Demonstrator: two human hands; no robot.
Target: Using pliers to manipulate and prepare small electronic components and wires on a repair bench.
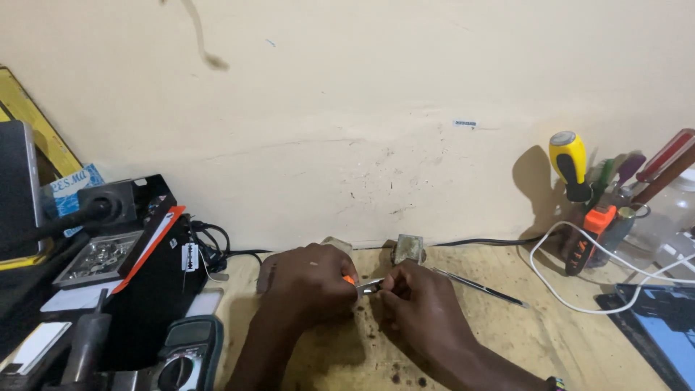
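Fingers: both of your hands meet at the middle of the table [507, 326] — the left hand [308, 282] is curled tight round a tool with an orange handle [350, 279], and the fingers of the right hand [420, 300] pinch together round the tool's metal tip [371, 287].
Thing in hand: the tool's silvery end lies between your two hands, just above the wooden top; whatever small piece sits at that tip is hidden by your fingers, so I cannot tell what it is.
Progress: by my reading you are mid-work at the tip — nothing finished lies set aside near your hands, and dark crumbs [398, 376] speckle the wood below your wrists. How much is left cannot be judged from this view.
Near your hands: a small grimy block [409, 248] stands against the wall just beyond your right hand, and a thin dark probe [481, 287] lies slanted on the wood to its right, apart from your fingers.
Containers: a holder [615, 228] at the far right carries screwdrivers upright — one with a yellow handle [570, 163], others red and purple. A shallow tray [98, 257] on the left holds small metal parts, too small to name.
Left edge: a multimeter [184, 355] lies at the table's near corner, well apart from your hands.
Right edge: a white cable [579, 300] loops across the wood.
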